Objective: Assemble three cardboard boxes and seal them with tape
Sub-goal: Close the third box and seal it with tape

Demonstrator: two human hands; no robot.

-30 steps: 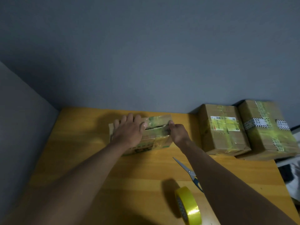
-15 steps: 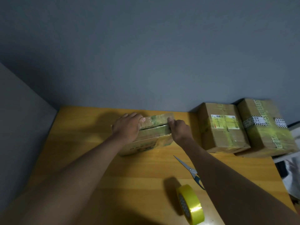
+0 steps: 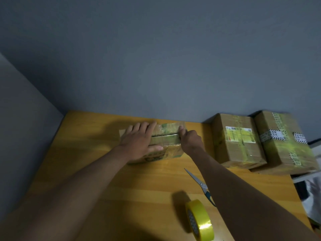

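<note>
Nearest on the wooden counter point(image 3: 97, 180) stands a roll of yellow tape point(image 3: 199, 220) on its edge, free of either hand; judged light and liable to roll. Just beyond it lie scissors point(image 3: 199, 182), blades pointing away, partly hidden under the right forearm.

Mid-counter sits the small cardboard box point(image 3: 165, 143), flaps closed, its top seam and faces covered in glossy film. The left hand point(image 3: 139, 140) lies flat on its lid, fingers straight, pressing down. The right hand point(image 3: 190, 139) meets the box's right end, fingertips at the seam edge; its grip looks curled, but whether it pinches a tape end cannot be told.

Judgement: the box is light, stiff at its edges, yielding at the lid centre, slick where taped. Best held by opposite side walls or corners.

Farther right, against the wall, two taped boxes point(image 3: 238, 141) point(image 3: 281, 141) sit touching each other.
</note>
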